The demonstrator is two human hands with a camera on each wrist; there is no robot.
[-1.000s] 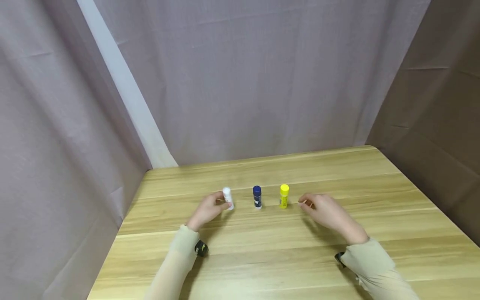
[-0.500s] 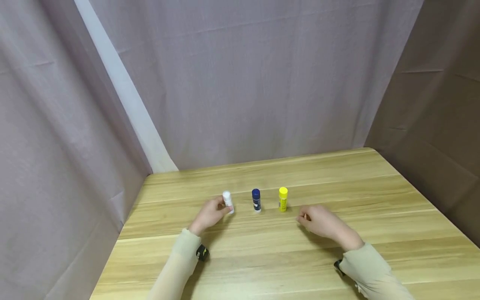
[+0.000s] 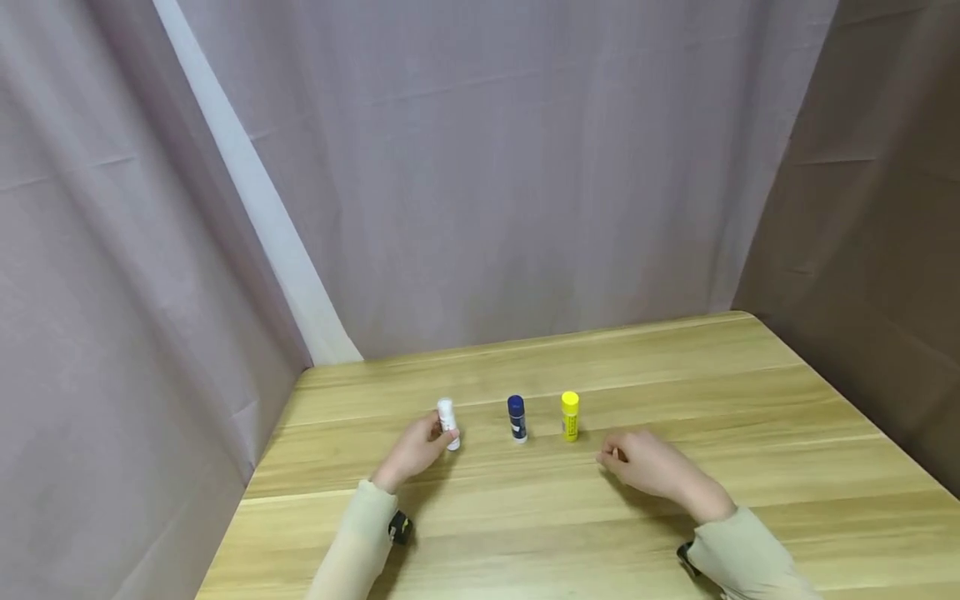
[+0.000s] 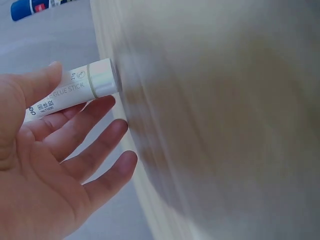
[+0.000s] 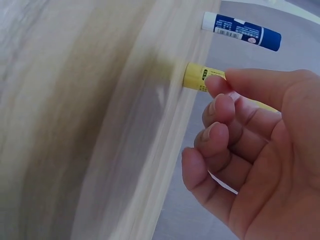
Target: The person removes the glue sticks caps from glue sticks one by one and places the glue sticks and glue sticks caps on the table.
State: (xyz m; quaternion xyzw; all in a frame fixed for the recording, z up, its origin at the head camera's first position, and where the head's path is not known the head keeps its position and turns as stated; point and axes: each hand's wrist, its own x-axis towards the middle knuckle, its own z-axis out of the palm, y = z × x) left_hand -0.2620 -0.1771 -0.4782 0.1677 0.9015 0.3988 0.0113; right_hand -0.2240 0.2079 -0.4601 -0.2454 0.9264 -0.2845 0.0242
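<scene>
My left hand [image 3: 415, 451] pinches a white glue stick [image 3: 447, 423] between thumb and fingers. In the left wrist view the white glue stick [image 4: 70, 90] shows printed lettering; its end is at the tabletop, and whether it touches is unclear. A blue glue stick [image 3: 517, 419] with a white base stands upright to its right. Further right stands a yellow glue stick [image 3: 570, 416]. My right hand [image 3: 651, 465] is to the right of and nearer than the yellow one, fingers loosely curled around nothing. In the right wrist view the fingers partly hide the yellow glue stick [image 5: 195, 76].
All of this is on a wood-grain table [image 3: 525, 533]. Grey curtains [image 3: 525, 167] hang behind and to the left, with a pale strip [image 3: 262, 200] between folds. A brown cloth [image 3: 870, 250] hangs along the right side.
My left hand has shifted the white glue stick slightly left, away from the blue one. My right hand has drawn back from the yellow glue stick. The head view has tilted up.
</scene>
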